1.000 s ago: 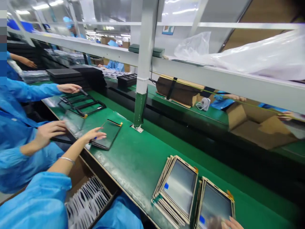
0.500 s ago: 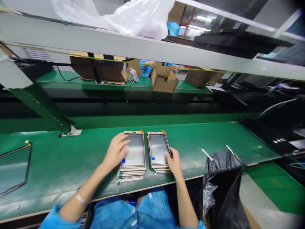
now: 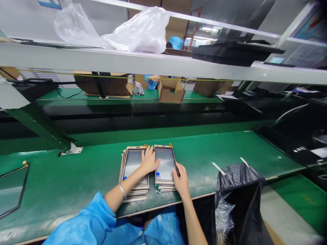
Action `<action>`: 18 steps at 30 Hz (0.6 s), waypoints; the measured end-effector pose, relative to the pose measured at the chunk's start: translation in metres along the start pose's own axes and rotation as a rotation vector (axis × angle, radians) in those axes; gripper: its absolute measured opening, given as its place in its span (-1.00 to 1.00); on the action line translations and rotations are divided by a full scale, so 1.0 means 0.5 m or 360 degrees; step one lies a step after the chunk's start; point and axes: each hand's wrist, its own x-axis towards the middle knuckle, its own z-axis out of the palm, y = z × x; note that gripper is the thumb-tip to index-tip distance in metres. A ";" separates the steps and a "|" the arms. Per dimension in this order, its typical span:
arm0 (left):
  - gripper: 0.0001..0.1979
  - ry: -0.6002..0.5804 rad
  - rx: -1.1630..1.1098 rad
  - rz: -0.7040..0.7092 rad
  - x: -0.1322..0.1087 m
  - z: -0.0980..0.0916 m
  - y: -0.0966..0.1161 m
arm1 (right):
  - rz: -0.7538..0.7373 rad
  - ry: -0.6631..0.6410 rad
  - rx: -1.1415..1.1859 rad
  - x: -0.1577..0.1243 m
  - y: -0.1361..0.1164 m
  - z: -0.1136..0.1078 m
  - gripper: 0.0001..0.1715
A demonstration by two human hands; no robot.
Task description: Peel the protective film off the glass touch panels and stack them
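Two stacks of gold-framed glass panels lie side by side on the green table [image 3: 76, 177] in front of me. My left hand [image 3: 149, 161] lies across the left stack [image 3: 131, 163], fingers stretched out to the left edge of the right stack [image 3: 165, 161]. My right hand [image 3: 182, 178] is at the right stack's near right corner, thumb on top and fingers curled round the edge of the top panel. Small blue tabs show on the top panels.
A black bin bag [image 3: 240, 190] stands at the table edge to my right. A dark-framed panel [image 3: 11, 187] lies far left, behind it a slanted green post [image 3: 38, 126]. A grey shelf [image 3: 153, 63] with plastic bags [image 3: 138, 32] runs overhead. Cardboard boxes [image 3: 170, 92] and another person's hand [image 3: 154, 78] are across the line.
The view swung from the left neighbours to the two stacks. My left hand slid right over the left stack to the right stack's edge; my right hand stays at that stack's right side.
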 end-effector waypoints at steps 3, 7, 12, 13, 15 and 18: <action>-0.58 -0.0002 -0.0347 -0.0078 0.008 0.009 0.028 | 0.0031 -0.0008 0.0083 0.006 -0.002 -0.002 -0.46; -0.54 -0.0128 -0.0959 -0.0225 0.007 0.043 0.072 | 0.0103 -0.0014 0.0215 0.004 -0.008 -0.006 -0.41; -0.50 -0.0405 -0.1572 -0.0416 -0.036 0.039 0.103 | 0.0258 -0.0004 0.0436 0.002 -0.043 -0.035 -0.26; -0.49 -0.0461 -0.1654 -0.0418 -0.053 0.024 0.102 | 0.0292 -0.0021 0.0498 0.008 -0.056 -0.045 -0.24; -0.47 -0.0591 -0.1772 -0.0398 -0.094 -0.015 0.095 | 0.0351 -0.0090 0.0623 0.027 -0.087 -0.063 -0.21; -0.46 -0.0741 -0.1805 -0.0388 -0.158 -0.075 0.069 | 0.0426 -0.0303 0.0777 0.066 -0.141 -0.083 -0.17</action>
